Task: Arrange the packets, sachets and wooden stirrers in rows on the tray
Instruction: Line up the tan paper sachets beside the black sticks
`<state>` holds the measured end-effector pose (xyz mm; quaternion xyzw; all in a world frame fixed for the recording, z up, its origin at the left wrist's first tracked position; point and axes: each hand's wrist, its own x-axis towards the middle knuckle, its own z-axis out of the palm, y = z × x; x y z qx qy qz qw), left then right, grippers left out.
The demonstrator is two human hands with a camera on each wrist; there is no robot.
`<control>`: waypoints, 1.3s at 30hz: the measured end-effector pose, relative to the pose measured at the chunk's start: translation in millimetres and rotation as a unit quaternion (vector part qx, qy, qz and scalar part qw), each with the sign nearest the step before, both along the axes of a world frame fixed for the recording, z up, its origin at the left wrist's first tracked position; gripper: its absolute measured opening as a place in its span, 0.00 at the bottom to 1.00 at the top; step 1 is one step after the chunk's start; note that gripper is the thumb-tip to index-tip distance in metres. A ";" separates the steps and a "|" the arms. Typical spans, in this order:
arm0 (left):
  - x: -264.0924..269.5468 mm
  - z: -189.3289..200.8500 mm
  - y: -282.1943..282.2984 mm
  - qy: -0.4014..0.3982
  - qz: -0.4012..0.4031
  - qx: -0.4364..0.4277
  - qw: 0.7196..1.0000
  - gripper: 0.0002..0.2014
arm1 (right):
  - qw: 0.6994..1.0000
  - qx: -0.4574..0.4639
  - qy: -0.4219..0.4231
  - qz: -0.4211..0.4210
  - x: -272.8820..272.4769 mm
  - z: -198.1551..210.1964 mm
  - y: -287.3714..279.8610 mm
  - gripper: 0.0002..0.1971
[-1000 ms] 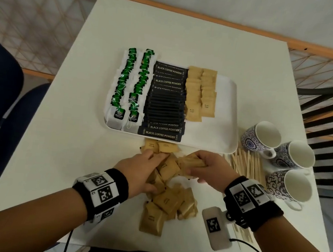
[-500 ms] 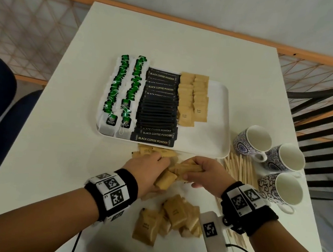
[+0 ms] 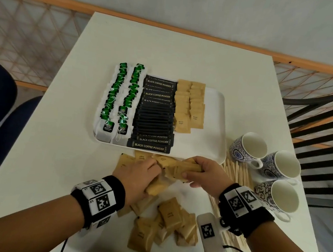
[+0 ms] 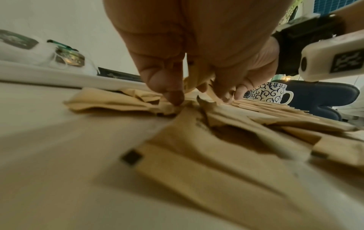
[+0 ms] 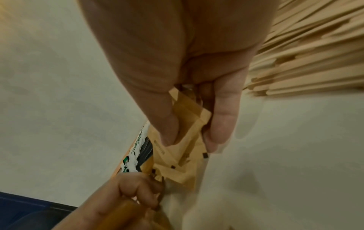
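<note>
Lower centre: right hand (image 3: 203,175) pinches a stack of brown sachets (image 5: 183,149) between thumb and fingers; left hand (image 3: 138,176), fingers curled, grips sachets from the loose pile (image 3: 164,225); above, tray (image 3: 219,118) holds rows of tea bags (image 3: 119,103), coffee packets (image 3: 154,116), sachets; stirrers (image 3: 238,173) and three cups (image 3: 267,166) at right on white table (image 3: 43,144).

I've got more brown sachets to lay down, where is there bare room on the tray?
The tray is bare right of the brown sugar rows and in front of them. Its left side is packed with tea bags and coffee sticks.
</note>
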<state>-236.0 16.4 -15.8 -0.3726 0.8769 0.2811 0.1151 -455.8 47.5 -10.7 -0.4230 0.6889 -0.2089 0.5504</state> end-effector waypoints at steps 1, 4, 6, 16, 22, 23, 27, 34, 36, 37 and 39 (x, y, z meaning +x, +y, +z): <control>0.1 -0.1 -0.5 0.002 -0.008 -0.001 1.000 0.21 | 1.000 0.000 0.002 0.002 -0.2 -0.6 0.4 0.09; 4.8 0.6 1.4 -0.012 -0.048 -0.014 0.999 0.27 | 1.000 0.001 0.001 0.003 -1.4 -3.3 2.5 0.09; 10.0 3.9 4.1 -0.018 -0.076 -0.024 0.997 0.28 | 1.000 0.004 0.000 0.003 -2.2 -4.8 4.3 0.09; 11.9 -8.6 -2.2 -0.061 -0.116 0.012 0.991 0.35 | 1.000 0.003 -0.018 -0.008 0.4 -6.9 7.0 0.09; 11.4 -6.7 -1.5 -0.051 -0.099 -0.020 0.994 0.26 | 1.000 -0.008 -0.027 -0.009 3.7 -7.1 8.6 0.07; 11.4 -6.8 -0.6 -0.043 -0.102 -0.025 0.994 0.24 | 0.999 -0.009 -0.029 -0.012 3.9 -6.9 8.7 0.07; 16.8 -8.3 -1.9 -0.012 -0.087 -0.005 0.996 0.15 | 0.997 -0.023 -0.048 -0.054 4.5 -3.8 5.6 0.07; 25.8 -7.6 -12.9 0.129 0.151 0.138 0.970 0.11 | 0.981 -0.011 -0.158 -0.108 9.1 7.4 -4.6 0.13; 22.4 -0.8 -16.1 0.210 0.290 0.200 0.912 0.11 | 0.968 -0.004 -0.217 -0.127 12.0 11.6 -7.1 0.16; 19.3 2.7 -18.4 0.247 0.350 0.245 0.869 0.10 | 0.962 0.000 -0.241 -0.125 13.9 13.9 -8.5 0.17; 12.3 9.0 -23.2 0.303 0.419 0.350 0.781 0.09 | 0.962 0.000 -0.251 -0.103 19.6 16.5 -12.0 0.17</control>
